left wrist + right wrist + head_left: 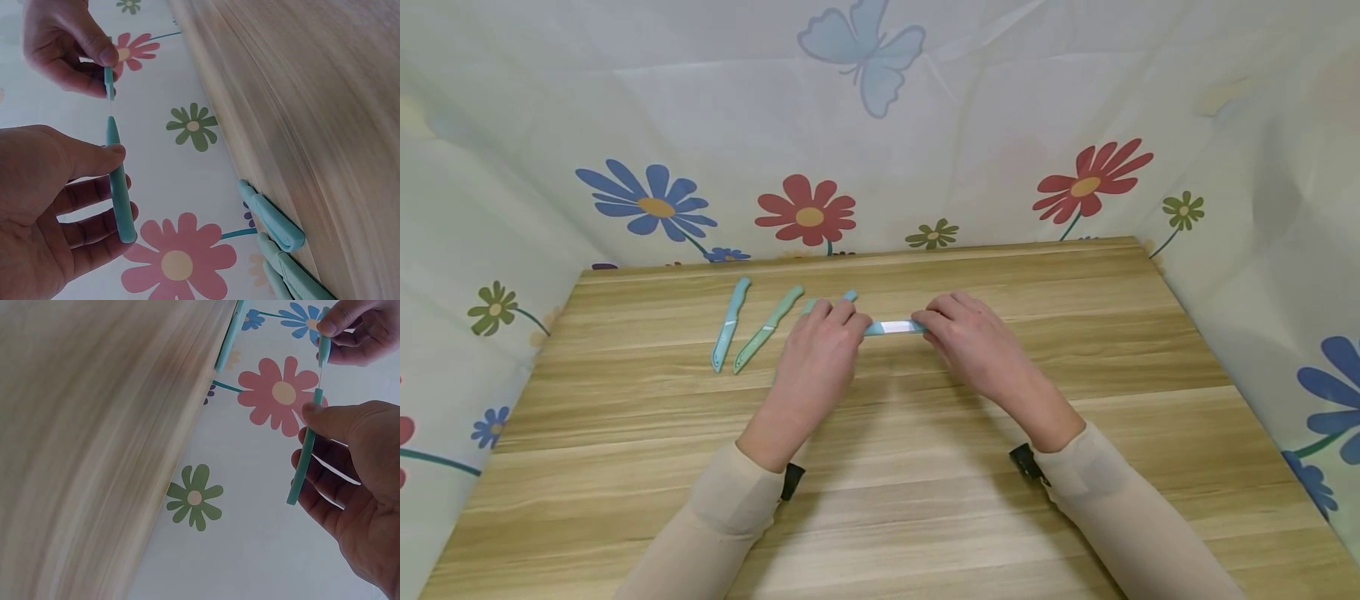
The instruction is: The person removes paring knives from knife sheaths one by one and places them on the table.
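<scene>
Over the table, both hands hold one light-blue sheathed knife (896, 327) level between them. A strip of bare blade shows between its two blue parts. My left hand (822, 346) pinches the left part between thumb and fingers; in the left wrist view this part (121, 200) is long with a rounded end. The right hand (973, 342) pinches the other part, which looks slim (304, 459) in the right wrist view. Which part is the handle and which the sheath, I cannot tell for certain.
Left of the hands, a blue knife (730, 325) and a green knife (767, 329) lie sheathed on the wooden table (895, 500). Behind my left hand, a blue end (850, 296) and a green end (809, 307) peek out. A flowered curtain (715, 117) surrounds the table's back and sides.
</scene>
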A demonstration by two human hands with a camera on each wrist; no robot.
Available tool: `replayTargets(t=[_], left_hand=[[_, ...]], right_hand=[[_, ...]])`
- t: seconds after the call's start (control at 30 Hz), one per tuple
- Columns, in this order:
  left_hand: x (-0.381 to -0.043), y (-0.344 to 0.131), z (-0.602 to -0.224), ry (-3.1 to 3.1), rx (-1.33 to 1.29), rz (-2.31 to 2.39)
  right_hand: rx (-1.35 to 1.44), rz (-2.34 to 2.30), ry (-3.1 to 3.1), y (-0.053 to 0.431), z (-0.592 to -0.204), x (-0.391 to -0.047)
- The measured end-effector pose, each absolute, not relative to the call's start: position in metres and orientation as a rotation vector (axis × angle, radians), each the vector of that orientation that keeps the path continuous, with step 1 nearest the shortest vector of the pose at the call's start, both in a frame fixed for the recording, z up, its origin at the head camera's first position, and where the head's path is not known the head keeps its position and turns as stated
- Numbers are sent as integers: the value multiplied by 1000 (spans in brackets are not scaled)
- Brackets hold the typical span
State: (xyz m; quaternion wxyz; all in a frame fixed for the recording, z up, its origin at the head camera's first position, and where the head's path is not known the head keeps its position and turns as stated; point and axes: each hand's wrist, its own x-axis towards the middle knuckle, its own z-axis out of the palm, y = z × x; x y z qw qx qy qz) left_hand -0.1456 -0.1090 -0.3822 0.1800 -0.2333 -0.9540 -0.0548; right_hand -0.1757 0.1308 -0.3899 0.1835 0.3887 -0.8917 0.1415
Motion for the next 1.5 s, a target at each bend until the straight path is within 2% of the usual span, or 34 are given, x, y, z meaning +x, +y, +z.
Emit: replayTargets(t=[1.5], left_hand=[[-145, -111, -381, -2710, -641, -151]], right_hand=[[1069, 368, -2561, 133, -388, -177]])
